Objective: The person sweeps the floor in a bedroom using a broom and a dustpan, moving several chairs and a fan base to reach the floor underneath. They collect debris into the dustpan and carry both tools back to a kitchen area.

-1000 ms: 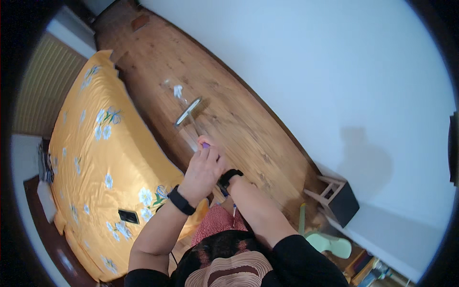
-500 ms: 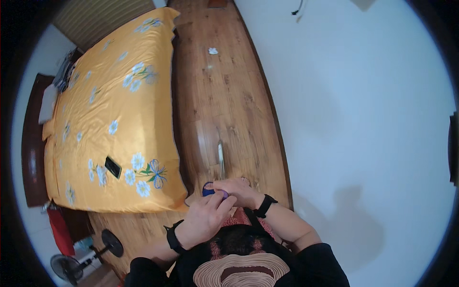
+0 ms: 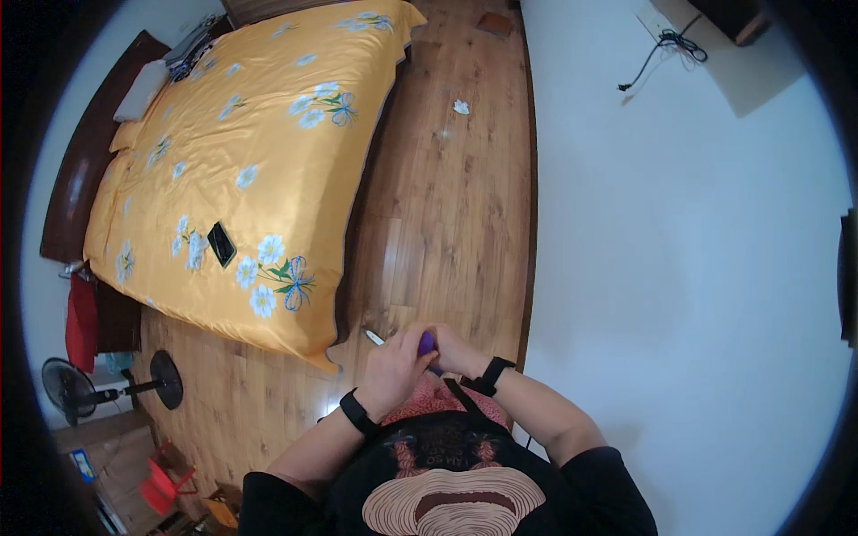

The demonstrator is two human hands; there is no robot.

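Close together in front of my body, my left hand (image 3: pixel 391 371) and my right hand (image 3: pixel 458 354) are both closed around a small purple object (image 3: pixel 426 343). Its rounded purple surface shows between the fingers; the rest is hidden, so its kind cannot be told. Just beyond my left hand, a slim white piece (image 3: pixel 374 338) sticks out over the floor. Whether it joins the purple object is hidden by my hands. Each wrist wears a black band.
A bed with a yellow flowered cover (image 3: pixel 295 179) stands to the left, a black tablet or phone (image 3: pixel 222 245) on it. A white wall (image 3: pixel 643 268) rises on the right. White crumpled paper (image 3: pixel 461 107) lies on the wooden floor (image 3: pixel 447 196). A fan (image 3: pixel 112 391) and red stool (image 3: pixel 168 478) stand lower left.
My view has turned, showing more of the wall cable and the lower-left furniture. The slim white piece, formerly straight ahead of my hands, now shows nearer and to their left. Both hands stay closed.
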